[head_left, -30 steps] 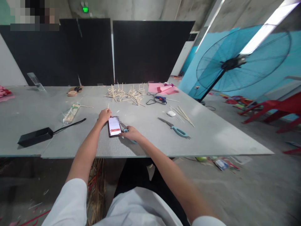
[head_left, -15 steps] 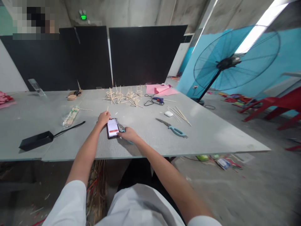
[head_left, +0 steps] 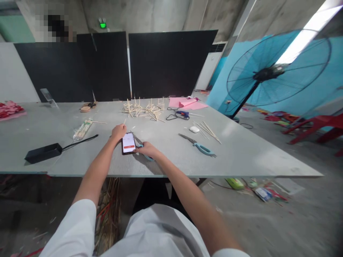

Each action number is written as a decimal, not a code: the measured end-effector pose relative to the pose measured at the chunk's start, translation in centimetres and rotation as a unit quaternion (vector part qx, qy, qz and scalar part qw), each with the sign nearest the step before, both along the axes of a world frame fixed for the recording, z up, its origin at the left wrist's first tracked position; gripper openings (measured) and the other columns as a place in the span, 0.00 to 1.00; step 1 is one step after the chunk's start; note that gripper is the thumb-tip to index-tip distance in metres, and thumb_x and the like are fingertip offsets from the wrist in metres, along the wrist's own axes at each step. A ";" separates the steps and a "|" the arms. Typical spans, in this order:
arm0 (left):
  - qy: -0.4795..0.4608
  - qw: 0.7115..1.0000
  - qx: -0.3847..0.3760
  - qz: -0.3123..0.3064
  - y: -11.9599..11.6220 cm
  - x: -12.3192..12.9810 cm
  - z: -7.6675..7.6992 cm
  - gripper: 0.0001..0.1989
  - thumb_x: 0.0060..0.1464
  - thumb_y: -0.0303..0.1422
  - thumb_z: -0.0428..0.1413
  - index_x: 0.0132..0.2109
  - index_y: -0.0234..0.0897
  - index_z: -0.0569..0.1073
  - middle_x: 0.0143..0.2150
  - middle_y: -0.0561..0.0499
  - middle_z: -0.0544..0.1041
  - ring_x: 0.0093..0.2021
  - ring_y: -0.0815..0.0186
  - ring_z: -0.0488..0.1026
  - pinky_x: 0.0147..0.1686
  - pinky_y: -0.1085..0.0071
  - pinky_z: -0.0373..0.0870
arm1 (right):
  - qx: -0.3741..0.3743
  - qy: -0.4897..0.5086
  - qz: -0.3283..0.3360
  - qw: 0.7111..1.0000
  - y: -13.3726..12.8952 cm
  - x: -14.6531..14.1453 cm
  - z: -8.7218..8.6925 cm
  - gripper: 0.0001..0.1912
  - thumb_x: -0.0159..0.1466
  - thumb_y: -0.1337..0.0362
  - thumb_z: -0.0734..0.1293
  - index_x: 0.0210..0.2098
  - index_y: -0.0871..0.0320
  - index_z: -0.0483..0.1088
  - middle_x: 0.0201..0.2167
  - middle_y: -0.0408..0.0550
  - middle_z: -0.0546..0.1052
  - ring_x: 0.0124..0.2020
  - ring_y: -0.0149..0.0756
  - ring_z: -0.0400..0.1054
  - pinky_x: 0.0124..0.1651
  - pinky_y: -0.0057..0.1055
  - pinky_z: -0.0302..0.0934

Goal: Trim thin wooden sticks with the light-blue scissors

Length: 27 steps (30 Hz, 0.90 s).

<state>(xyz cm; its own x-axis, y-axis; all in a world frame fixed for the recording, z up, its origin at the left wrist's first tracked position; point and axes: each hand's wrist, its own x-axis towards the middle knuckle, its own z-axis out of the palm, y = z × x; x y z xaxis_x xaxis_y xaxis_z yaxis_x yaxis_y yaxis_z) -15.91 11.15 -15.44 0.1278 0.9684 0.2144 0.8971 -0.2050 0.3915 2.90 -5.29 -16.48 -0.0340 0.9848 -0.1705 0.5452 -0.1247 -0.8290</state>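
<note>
My left hand (head_left: pixel 118 132) is closed round a short thin wooden stick (head_left: pixel 124 121), whose tip shows above the fingers. Right beside it lies a smartphone (head_left: pixel 129 143) with a lit screen, flat on the table. At the phone's lower right corner, the thumb of my right hand (head_left: pixel 148 149) touches its edge. Blue-handled scissors (head_left: pixel 138 140) angle out from under this hand, blades pointing away to the left; its fingers appear curled round the handles, partly hidden. A second pair of scissors (head_left: pixel 198 144) lies further right.
On the grey table (head_left: pixel 166 166) are joined wooden sticks (head_left: pixel 144 110), a glue gun (head_left: pixel 183 114), pink paper (head_left: pixel 186 102), a white mouse-shaped object (head_left: pixel 194 129), loose sticks (head_left: pixel 207 131), a bagged stick bundle (head_left: pixel 83 129) and a black box (head_left: pixel 44 153). A large fan (head_left: pixel 270 74) stands right.
The camera view has shifted slightly, moving the background to the right. Both hands, the phone and the scissors keep nearly the same arrangement.
</note>
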 end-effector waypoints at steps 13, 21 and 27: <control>0.092 0.995 0.034 -0.006 -0.2 0.5 0.0 0.26 0.69 0.40 0.39 0.51 0.34 0.79 0.47 0.34 0.81 0.49 0.53 0.78 0.49 0.64 0.70 | 0.013 -0.066 -0.011 0.998 0.9 -0.5 -0.5 0.23 0.54 0.47 0.75 0.38 0.59 0.76 0.40 0.56 0.81 0.39 0.45 0.76 0.36 0.31 0.62; 0.118 0.993 0.020 -0.003 -0.9 1.0 -0.1 0.26 0.69 0.40 0.38 0.54 0.33 0.78 0.50 0.32 0.80 0.52 0.52 0.78 0.51 0.62 0.69 | 0.004 -0.040 -0.020 0.999 1.0 -0.4 -0.8 0.24 0.55 0.46 0.75 0.39 0.61 0.76 0.40 0.57 0.81 0.40 0.44 0.74 0.37 0.32 0.62; 0.152 0.988 0.008 0.010 -2.5 1.8 0.6 0.27 0.67 0.43 0.42 0.53 0.28 0.77 0.49 0.29 0.79 0.52 0.47 0.77 0.52 0.57 0.69 | -0.004 0.075 -0.018 0.997 0.5 0.3 -0.3 0.26 0.57 0.43 0.73 0.38 0.63 0.76 0.35 0.52 0.79 0.35 0.36 0.70 0.35 0.29 0.60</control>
<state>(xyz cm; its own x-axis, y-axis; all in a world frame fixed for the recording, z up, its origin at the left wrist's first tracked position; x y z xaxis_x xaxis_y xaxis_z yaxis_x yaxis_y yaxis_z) -14.08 8.69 -14.86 0.1697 0.9682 0.1838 0.9767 -0.1901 0.0994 3.23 -4.80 -16.77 -0.0253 0.9846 -0.1733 0.4101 -0.1479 -0.9000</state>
